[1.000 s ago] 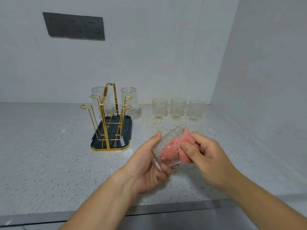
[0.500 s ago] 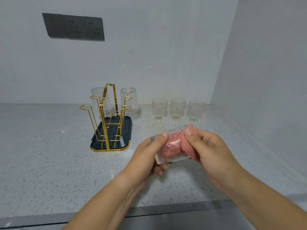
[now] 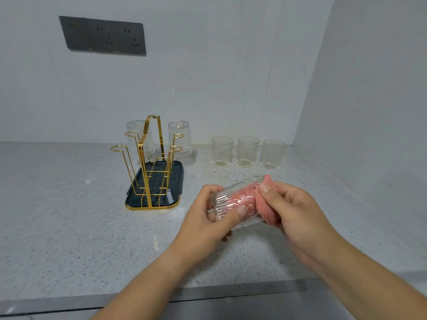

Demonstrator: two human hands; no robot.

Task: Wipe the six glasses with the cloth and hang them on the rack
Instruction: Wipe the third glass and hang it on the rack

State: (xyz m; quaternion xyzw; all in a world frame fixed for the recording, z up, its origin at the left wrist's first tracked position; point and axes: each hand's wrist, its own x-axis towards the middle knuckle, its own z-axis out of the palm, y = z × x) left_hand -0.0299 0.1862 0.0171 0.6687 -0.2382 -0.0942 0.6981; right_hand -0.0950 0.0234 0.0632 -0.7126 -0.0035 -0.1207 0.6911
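My left hand (image 3: 203,218) grips a ribbed clear glass (image 3: 227,200) lying on its side above the counter, its base toward the left. A pink cloth (image 3: 265,204) is stuffed into the glass mouth, and my right hand (image 3: 298,211) pinches the cloth at the rim. The gold wire rack (image 3: 150,162) on its dark tray (image 3: 175,181) stands to the left. Two glasses hang upside down on its far pegs, one at the left (image 3: 136,135) and one at the right (image 3: 180,139). Three upright glasses (image 3: 246,151) stand in a row by the back wall.
The speckled counter (image 3: 69,215) runs left and forward to a grey front edge (image 3: 231,294). A wall closes the right side (image 3: 369,112). A dark socket panel (image 3: 102,35) sits on the back wall.
The glass has turned in my left hand, and my right hand has shifted the cloth round inside its mouth. Rack and other glasses have not moved.
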